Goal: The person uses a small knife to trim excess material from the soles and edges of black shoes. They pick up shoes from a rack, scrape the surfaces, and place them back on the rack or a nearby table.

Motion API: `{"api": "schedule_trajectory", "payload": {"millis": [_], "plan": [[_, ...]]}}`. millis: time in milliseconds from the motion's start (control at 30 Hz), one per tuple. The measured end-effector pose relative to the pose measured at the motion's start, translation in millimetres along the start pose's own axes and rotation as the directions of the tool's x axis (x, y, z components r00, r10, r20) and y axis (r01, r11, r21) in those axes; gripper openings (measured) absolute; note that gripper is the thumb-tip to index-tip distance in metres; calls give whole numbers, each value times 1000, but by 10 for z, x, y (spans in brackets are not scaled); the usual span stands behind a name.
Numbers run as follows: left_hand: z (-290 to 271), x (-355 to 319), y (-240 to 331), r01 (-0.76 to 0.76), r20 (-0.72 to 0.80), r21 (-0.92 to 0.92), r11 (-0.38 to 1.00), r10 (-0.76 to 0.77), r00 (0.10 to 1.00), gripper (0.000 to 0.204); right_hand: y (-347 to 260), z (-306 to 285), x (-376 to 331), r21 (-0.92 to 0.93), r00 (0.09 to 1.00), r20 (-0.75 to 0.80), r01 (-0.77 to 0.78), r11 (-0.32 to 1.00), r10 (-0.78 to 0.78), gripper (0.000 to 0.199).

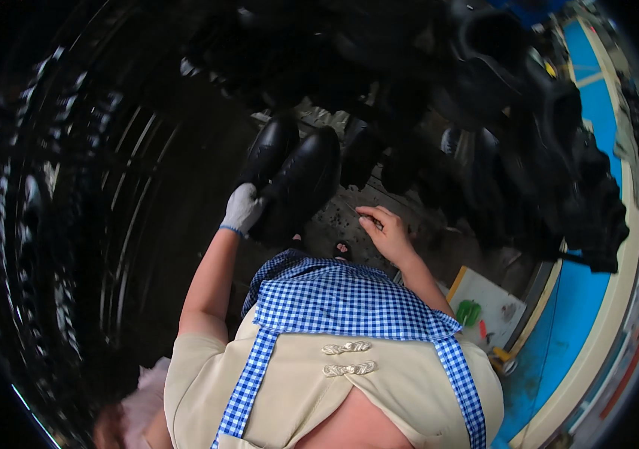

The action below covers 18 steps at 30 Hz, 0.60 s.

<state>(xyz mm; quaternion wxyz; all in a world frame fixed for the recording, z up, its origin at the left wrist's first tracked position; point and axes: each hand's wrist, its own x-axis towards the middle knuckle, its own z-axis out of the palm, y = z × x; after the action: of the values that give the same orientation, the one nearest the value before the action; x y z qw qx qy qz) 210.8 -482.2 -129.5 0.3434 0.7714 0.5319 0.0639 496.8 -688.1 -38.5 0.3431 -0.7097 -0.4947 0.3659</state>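
My left hand (pixel 243 209), in a white knit glove with a blue cuff edge, grips a pair of black shoes (pixel 306 170) by their near ends. The two shoes hang side by side, toes pointing away from me, and the gloved fingers are partly hidden against them. My bare right hand (pixel 387 232) is a short way to the right of the shoes, touching nothing that I can see. Its fingers are loosely bent and apart, with nothing visible in them. A blue and white checked apron (pixel 342 295) covers my front.
Many dark shoes (pixel 503 157) crowd the far side and right. Beyond them curves a blue surface with a pale rim (pixel 613 277). A pale board (pixel 491 295) bears a green object (pixel 469 313). Dark racks (pixel 128 239) fill the left, with another person's pink sleeve (pixel 143 396) at lower left.
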Motion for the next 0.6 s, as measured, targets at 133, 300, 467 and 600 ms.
{"api": "schedule_trajectory", "payload": {"millis": [133, 300, 467, 600], "plan": [[92, 1097, 305, -100, 97, -59, 993, 105, 990, 27, 75, 164, -304, 116, 989, -80, -116, 987, 125, 26], [400, 2048, 821, -315, -64, 286, 905, 346, 936, 38, 113, 316, -648, 95, 946, -200, -241, 966, 256, 28], [782, 2682, 903, -298, -98, 407, 863, 366, 926, 39, 191, 689, -968, 243, 868, -286, -344, 907, 406, 33], [715, 2727, 986, -240, -17, 420, 875, 272, 962, 40, 271, 837, -1087, 292, 817, -345, -374, 880, 461, 34]]}}
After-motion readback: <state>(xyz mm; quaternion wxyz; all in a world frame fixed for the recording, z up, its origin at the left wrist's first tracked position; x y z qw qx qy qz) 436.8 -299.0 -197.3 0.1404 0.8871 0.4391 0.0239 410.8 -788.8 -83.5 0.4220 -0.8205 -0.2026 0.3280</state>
